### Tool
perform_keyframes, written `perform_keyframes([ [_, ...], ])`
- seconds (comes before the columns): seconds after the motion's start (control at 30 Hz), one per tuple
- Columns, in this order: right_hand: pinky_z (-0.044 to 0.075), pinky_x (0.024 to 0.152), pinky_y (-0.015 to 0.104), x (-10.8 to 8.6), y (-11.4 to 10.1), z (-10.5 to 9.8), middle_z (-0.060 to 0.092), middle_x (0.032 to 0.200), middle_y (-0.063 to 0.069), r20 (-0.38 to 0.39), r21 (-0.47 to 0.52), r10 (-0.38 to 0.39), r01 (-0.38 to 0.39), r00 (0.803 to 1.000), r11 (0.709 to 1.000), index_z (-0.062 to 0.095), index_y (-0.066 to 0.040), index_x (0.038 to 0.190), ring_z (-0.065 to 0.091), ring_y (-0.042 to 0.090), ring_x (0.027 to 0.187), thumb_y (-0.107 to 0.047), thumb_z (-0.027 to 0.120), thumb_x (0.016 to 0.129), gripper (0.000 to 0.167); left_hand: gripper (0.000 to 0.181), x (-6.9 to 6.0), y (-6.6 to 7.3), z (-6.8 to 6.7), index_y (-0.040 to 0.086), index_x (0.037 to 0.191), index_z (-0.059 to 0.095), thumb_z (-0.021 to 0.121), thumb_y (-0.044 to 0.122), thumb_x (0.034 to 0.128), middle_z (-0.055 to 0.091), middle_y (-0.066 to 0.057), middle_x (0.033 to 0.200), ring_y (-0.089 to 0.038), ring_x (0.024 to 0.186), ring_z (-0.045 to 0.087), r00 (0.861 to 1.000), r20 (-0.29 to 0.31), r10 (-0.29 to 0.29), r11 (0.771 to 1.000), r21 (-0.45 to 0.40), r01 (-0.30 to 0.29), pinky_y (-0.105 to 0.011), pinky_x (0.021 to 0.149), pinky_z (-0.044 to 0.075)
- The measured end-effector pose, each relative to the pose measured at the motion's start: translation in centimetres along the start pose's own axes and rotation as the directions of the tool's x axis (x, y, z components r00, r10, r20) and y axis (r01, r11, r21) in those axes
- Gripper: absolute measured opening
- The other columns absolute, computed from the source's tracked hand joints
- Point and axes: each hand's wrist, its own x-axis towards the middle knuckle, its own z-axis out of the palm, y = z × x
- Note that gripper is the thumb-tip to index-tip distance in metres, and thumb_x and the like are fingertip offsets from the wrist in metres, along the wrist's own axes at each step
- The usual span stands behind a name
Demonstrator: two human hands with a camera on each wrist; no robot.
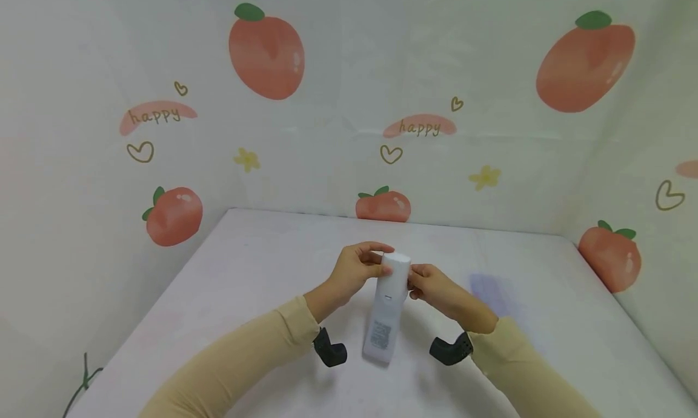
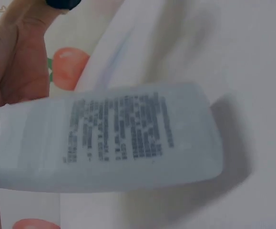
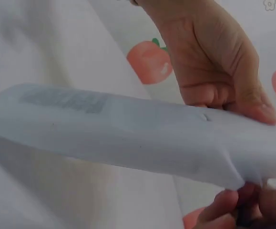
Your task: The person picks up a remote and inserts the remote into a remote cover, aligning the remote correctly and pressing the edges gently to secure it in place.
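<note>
A long white plastic bottle (image 1: 384,315) with a rounded white top end stands tilted over the middle of the table, its lower end towards me. Small dark print covers its lower face, plain in the left wrist view. My left hand (image 1: 354,269) grips the top end from the left, thumb on the near face and fingers over the far side. From the right, my right hand (image 1: 433,288) pinches the upper edge with curled fingers. In the right wrist view these fingertips (image 3: 223,202) sit beneath a flared edge of the bottle, beside a dark gap.
The white table (image 1: 272,248) carries a faint purple stain (image 1: 493,294) to the right. Behind it hangs a white cloth printed with fruit (image 1: 267,57). Black wrist cameras (image 1: 329,348) hang below both sleeves. A dark green cord (image 1: 84,378) shows at the lower left.
</note>
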Motion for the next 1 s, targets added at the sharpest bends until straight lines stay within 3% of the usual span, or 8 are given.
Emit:
perform_keyframes([
  [0.13, 0.040, 0.066, 0.022, -0.4, -0.2, 0.4, 0.045, 0.077, 0.000, -0.041, 0.136, 0.044, -0.038, 0.998, 0.990, 0.054, 0.007, 0.094, 0.041, 0.011, 0.072, -0.007, 0.031, 0.105, 0.029, 0.034, -0.1, -0.1, -0.1, 0.004, 0.118, 0.067, 0.072, 0.003, 0.0846, 0.071, -0.017, 0.099, -0.013, 0.083, 0.065, 0.999, 0.048, -0.018, 0.998, 0.064, 0.014, -0.030, 0.078, 0.056],
  [0.27, 0.039, 0.065, 0.022, -0.9, -0.7, 0.1, 0.043, 0.073, 0.000, -0.047, 0.284, 0.070, -0.054, 0.996, 0.957, 0.054, -0.005, 0.080, 0.040, 0.010, 0.069, -0.005, 0.028, 0.105, 0.036, 0.033, 0.0, 0.0, -0.2, 0.008, 0.120, 0.068, 0.070, 0.005, 0.0869, 0.071, -0.014, 0.100, -0.012, 0.083, 0.064, 0.995, 0.096, -0.039, 0.993, 0.115, 0.028, -0.030, 0.078, 0.056],
  [0.43, 0.041, 0.065, 0.021, -1.0, -1.6, -0.2, 0.044, 0.074, 0.001, -0.080, 0.385, 0.110, -0.072, 0.991, 0.920, 0.057, -0.005, 0.078, 0.041, 0.010, 0.069, -0.006, 0.026, 0.106, 0.041, 0.032, 0.2, 0.0, -0.4, 0.009, 0.119, 0.069, 0.070, 0.005, 0.0868, 0.071, -0.014, 0.100, -0.013, 0.081, 0.063, 0.992, 0.128, -0.012, 0.983, 0.181, -0.012, -0.030, 0.076, 0.056],
  [0.57, 0.039, 0.064, 0.021, -0.7, -2.0, -0.1, 0.043, 0.075, 0.001, -0.119, 0.421, 0.132, -0.070, 0.984, 0.904, 0.054, -0.003, 0.079, 0.040, 0.010, 0.069, -0.005, 0.024, 0.106, 0.040, 0.031, 0.3, 0.1, -0.3, 0.011, 0.117, 0.070, 0.071, 0.006, 0.0863, 0.071, -0.012, 0.100, -0.013, 0.079, 0.063, 0.992, 0.123, 0.007, 0.963, 0.268, -0.040, -0.028, 0.073, 0.055],
  [0.67, 0.038, 0.064, 0.022, -0.6, -2.1, 0.3, 0.040, 0.075, 0.002, -0.156, 0.367, 0.123, -0.058, 0.980, 0.929, 0.050, -0.002, 0.078, 0.038, 0.011, 0.069, -0.006, 0.023, 0.106, 0.039, 0.030, 0.4, 0.3, -0.1, 0.012, 0.115, 0.072, 0.073, 0.007, 0.0849, 0.072, -0.010, 0.096, -0.012, 0.077, 0.062, 0.996, 0.084, 0.018, 0.943, 0.329, -0.045, -0.026, 0.068, 0.054],
  [0.8, 0.035, 0.065, 0.022, -0.4, -2.4, 1.1, 0.035, 0.076, 0.002, -0.248, 0.211, 0.080, -0.027, 0.965, 0.977, 0.044, -0.002, 0.079, 0.034, 0.012, 0.071, -0.005, 0.023, 0.106, 0.034, 0.029, 0.5, 0.7, 0.5, 0.014, 0.111, 0.074, 0.077, 0.010, 0.0823, 0.073, -0.009, 0.090, -0.011, 0.072, 0.062, 0.998, 0.003, 0.061, 0.917, 0.394, -0.057, -0.023, 0.062, 0.050],
  [0.9, 0.034, 0.065, 0.023, -0.3, -2.8, 1.9, 0.034, 0.077, 0.003, -0.354, 0.053, 0.038, -0.020, 0.934, 0.998, 0.041, 0.002, 0.085, 0.034, 0.013, 0.072, -0.005, 0.025, 0.106, 0.028, 0.028, 0.7, 1.1, 0.9, 0.014, 0.109, 0.075, 0.078, 0.012, 0.0810, 0.073, -0.009, 0.086, -0.011, 0.069, 0.063, 0.994, -0.053, 0.100, 0.904, 0.421, -0.069, -0.022, 0.058, 0.050],
  [1.0, 0.036, 0.067, 0.026, -0.4, -2.9, 2.6, 0.040, 0.081, 0.008, -0.449, -0.148, -0.030, -0.041, 0.893, 0.988, 0.044, 0.007, 0.095, 0.039, 0.017, 0.075, -0.007, 0.030, 0.106, 0.022, 0.028, 0.8, 1.3, 0.9, 0.015, 0.108, 0.075, 0.079, 0.015, 0.0803, 0.072, -0.008, 0.084, -0.010, 0.067, 0.062, 0.990, -0.086, 0.109, 0.908, 0.413, -0.064, -0.022, 0.056, 0.049],
])
